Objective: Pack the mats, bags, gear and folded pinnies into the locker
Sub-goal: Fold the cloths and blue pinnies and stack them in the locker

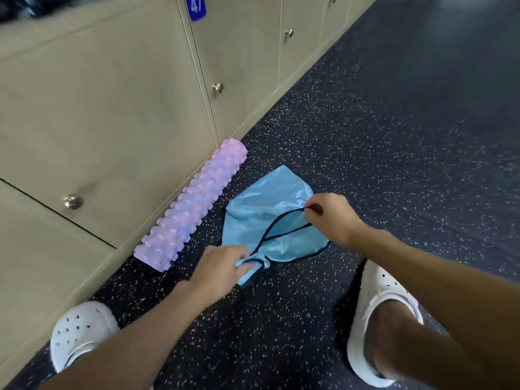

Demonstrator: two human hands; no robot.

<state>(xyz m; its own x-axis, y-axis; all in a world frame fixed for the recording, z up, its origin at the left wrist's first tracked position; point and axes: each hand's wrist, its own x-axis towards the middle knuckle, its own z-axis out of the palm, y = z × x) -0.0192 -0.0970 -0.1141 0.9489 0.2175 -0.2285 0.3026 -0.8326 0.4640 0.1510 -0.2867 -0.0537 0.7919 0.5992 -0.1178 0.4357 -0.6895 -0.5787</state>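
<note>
**Pinnie (264,198) held at both ends**

Lockers (112,108) line the left, a pink knobbed roller (194,204) along their base. Just right of it the blue pinnie lies spread on the speckled floor (365,136). The left hand (219,273) grips its near strap, fingers curled round the cloth; the right hand (332,218) pinches the dark-trimmed edge on the right. A white clog (81,330) stands at each side.

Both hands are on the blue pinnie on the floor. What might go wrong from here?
The pinnie looks thin and slick; pinched only at a strap by the left hand and at the trim by the right hand, its fold may slip apart. The foam roller lies loose near the left shoe; a step might set it rolling.
</note>
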